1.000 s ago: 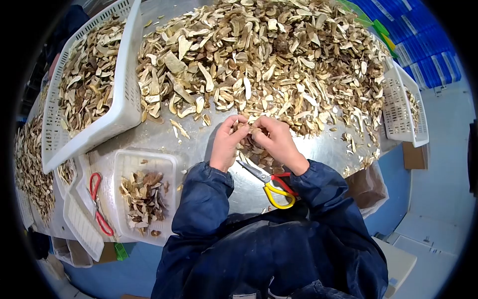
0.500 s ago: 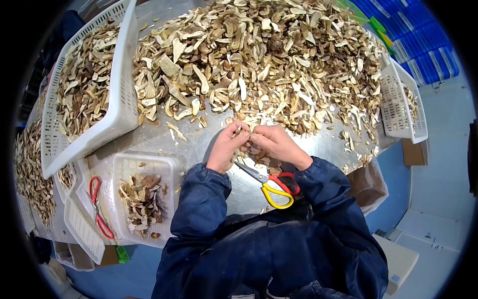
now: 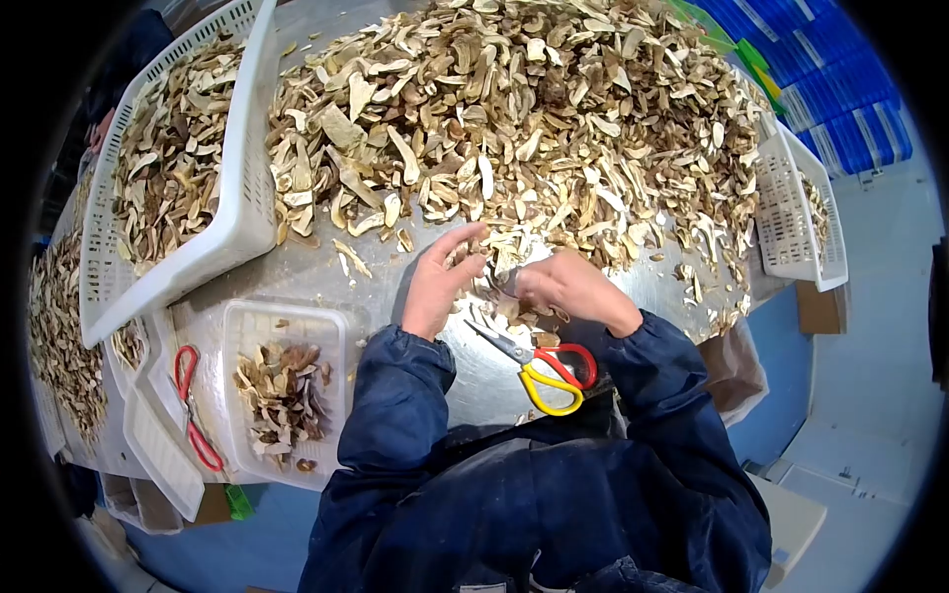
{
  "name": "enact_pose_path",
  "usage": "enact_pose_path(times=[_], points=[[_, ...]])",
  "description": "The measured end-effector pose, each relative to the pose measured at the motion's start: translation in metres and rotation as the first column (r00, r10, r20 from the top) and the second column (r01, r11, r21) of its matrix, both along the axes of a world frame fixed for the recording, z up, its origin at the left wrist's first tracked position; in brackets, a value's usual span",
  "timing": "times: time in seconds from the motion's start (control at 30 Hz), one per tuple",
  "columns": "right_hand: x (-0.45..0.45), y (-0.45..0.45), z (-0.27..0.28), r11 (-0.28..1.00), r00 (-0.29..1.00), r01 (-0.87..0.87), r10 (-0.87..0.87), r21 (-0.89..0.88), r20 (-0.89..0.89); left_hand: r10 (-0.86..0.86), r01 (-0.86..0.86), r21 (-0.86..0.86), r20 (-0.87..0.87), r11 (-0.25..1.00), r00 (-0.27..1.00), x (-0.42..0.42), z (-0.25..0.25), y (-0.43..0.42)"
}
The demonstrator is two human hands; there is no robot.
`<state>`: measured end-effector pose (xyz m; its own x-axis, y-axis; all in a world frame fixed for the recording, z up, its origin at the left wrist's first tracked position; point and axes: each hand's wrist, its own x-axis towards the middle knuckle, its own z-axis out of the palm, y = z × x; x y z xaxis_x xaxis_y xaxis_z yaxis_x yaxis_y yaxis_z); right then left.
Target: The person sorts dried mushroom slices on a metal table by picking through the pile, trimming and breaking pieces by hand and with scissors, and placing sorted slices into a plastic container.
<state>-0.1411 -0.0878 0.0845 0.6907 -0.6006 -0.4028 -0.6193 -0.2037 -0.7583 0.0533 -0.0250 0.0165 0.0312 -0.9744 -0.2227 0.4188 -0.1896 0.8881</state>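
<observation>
A large heap of dried, mushroom-like slices (image 3: 514,109) covers the back of the metal table. My left hand (image 3: 442,282) is at the heap's front edge, its fingers apart and nothing visible between them. To its right, my right hand (image 3: 568,289) is closed over small pieces, its fingertips pointing down; what it grips is too hidden to name. Scissors with one red and one yellow handle (image 3: 539,368) lie just in front of both hands, blades toward the upper left.
A slatted white basket of slices (image 3: 252,183) stands at the left. Below it are a clear tray (image 3: 341,395) with darker pieces and red-handled scissors (image 3: 185,400). Another white basket (image 3: 786,212) is at the right, near blue crates (image 3: 855,138).
My hands were together at the fingertips and have moved apart. My left hand has opened, and my right hand has shifted slightly right and down.
</observation>
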Motion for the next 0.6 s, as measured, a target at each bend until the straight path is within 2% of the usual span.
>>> enact_pose_path(times=[0.03,0.07,0.13,0.2,0.23,0.3,0.37,0.4,0.43,0.47,0.53,0.57,0.6], points=[[0.0,-0.002,0.001,0.992,0.993,0.116,-0.114,-0.048,0.032,0.028,-0.022,-0.058,0.111,0.998,0.993,-0.001,-0.002,-0.001],[-0.003,-0.012,-0.009,0.946,0.986,0.159,-0.165,-0.282,0.005,0.062,-0.036,-0.119,0.219,0.992,0.974,-0.003,-0.003,-0.002],[-0.003,-0.028,-0.025,0.73,0.967,0.229,-0.246,-0.644,0.065,0.024,-0.026,-0.057,-0.025,0.998,0.999,-0.001,0.005,-0.002],[-0.002,-0.041,-0.035,0.628,0.975,0.134,-0.221,-0.767,-0.011,-0.006,-0.005,-0.032,-0.318,0.999,0.948,0.006,-0.005,-0.004],[0.0,-0.045,-0.038,0.569,0.976,0.082,-0.212,-0.818,-0.05,0.015,-0.038,-0.04,-0.47,0.998,0.883,0.008,-0.012,-0.004],[0.004,-0.046,-0.043,0.605,0.977,-0.004,-0.166,-0.796,-0.131,0.048,-0.112,-0.038,-0.733,0.993,0.678,0.01,-0.022,-0.002],[0.006,-0.048,-0.051,0.629,0.966,-0.095,-0.129,-0.772,-0.224,0.094,-0.134,0.031,-0.862,0.99,0.499,0.01,-0.025,-0.003],[0.007,-0.048,-0.05,0.642,0.977,-0.063,-0.117,-0.764,-0.179,0.117,-0.138,0.067,-0.91,0.988,0.398,0.01,-0.026,-0.004],[0.006,-0.048,-0.047,0.654,0.985,-0.031,-0.107,-0.756,-0.133,0.04,-0.119,0.0,-0.94,0.993,0.34,0.011,-0.03,-0.005],[0.006,-0.048,-0.044,0.667,0.991,0.001,-0.099,-0.745,-0.087,0.064,-0.114,0.026,-0.937,0.993,0.344,0.011,-0.032,-0.005],[0.005,-0.053,-0.032,0.809,0.979,0.129,-0.195,-0.574,-0.055,0.113,-0.102,0.081,-0.928,0.991,0.354,0.009,-0.026,-0.006],[0.005,-0.055,-0.026,0.858,0.968,0.196,-0.247,-0.474,-0.048,0.035,-0.073,0.016,-0.963,0.997,0.269,0.008,-0.033,-0.006],[0.006,-0.055,-0.022,0.868,0.967,0.222,-0.253,-0.444,-0.012,0.052,-0.07,0.033,-0.957,0.997,0.286,0.007,-0.032,-0.006]])
